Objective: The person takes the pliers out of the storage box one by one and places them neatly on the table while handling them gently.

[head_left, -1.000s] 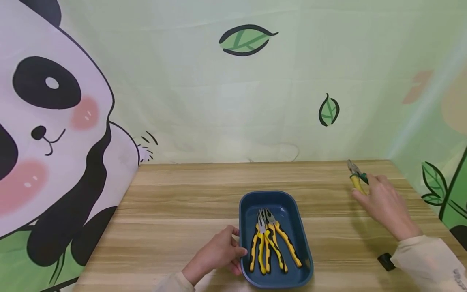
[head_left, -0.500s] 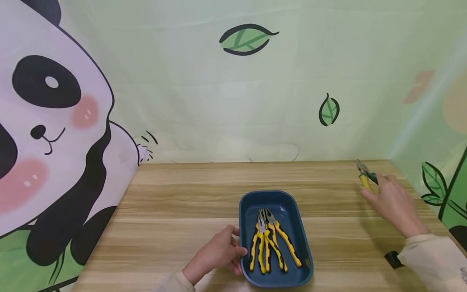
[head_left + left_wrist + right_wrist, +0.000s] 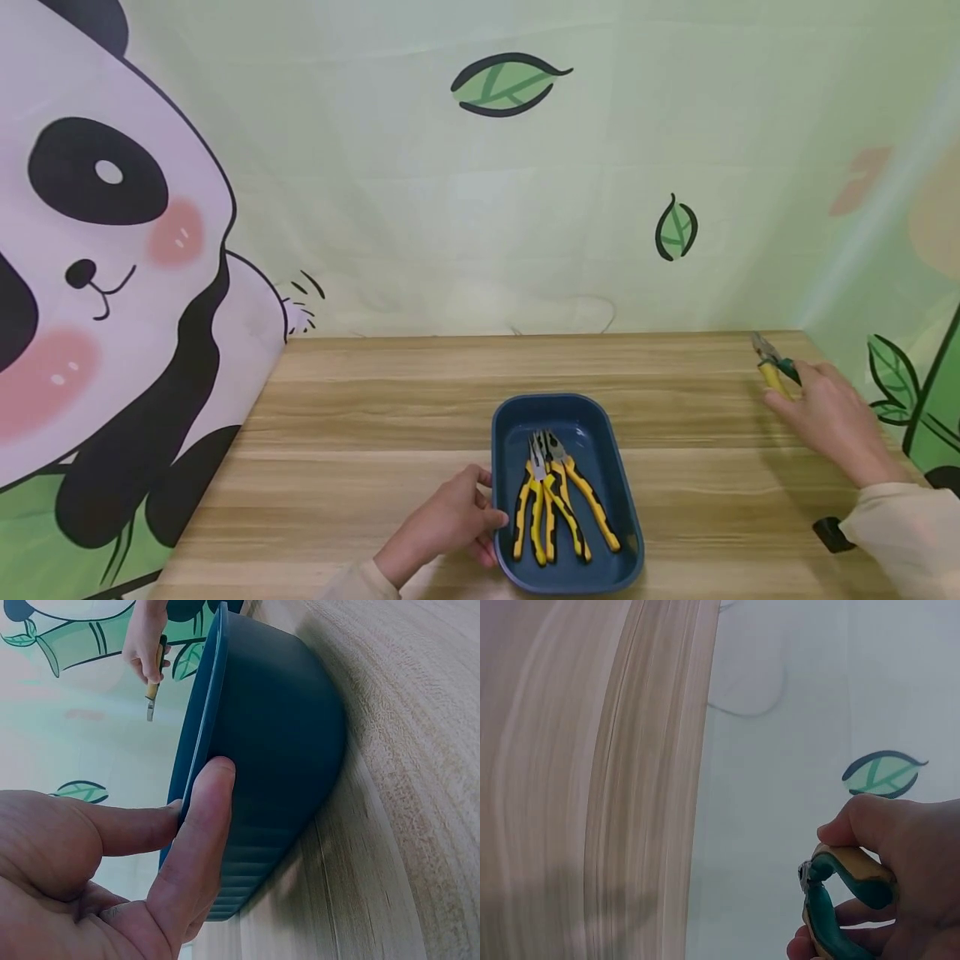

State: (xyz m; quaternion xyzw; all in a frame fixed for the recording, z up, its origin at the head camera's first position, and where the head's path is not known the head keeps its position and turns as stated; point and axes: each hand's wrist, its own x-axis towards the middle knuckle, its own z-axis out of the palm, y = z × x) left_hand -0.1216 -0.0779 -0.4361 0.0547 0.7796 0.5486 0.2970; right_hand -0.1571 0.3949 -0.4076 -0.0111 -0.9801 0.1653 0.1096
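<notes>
A dark blue plastic tray [image 3: 564, 575] stands on the table with several yellow-and-black pliers [image 3: 594, 504] lying inside, heads toward the far end. My left hand [image 3: 450, 517] pinches the tray's left rim; in the left wrist view the thumb is on the inner side and the fingers lie against the outer wall. Off to the right, my right hand [image 3: 836, 417] holds a pair of pliers [image 3: 772, 379] with yellow and green handles, raised above the table, metal head pointing away. In the right wrist view these handles [image 3: 855, 874] stand spread apart between thumb and fingers.
The wood-grain table [image 3: 360, 433] ends at a pale green backdrop [image 3: 405, 208] printed with leaves and a panda [image 3: 112, 250]. A small black object [image 3: 832, 533] shows at the right sleeve's cuff.
My right hand has moved to the right with the yellow-and-green pliers. The left hand, the tray and the pliers in it have stayed where they were.
</notes>
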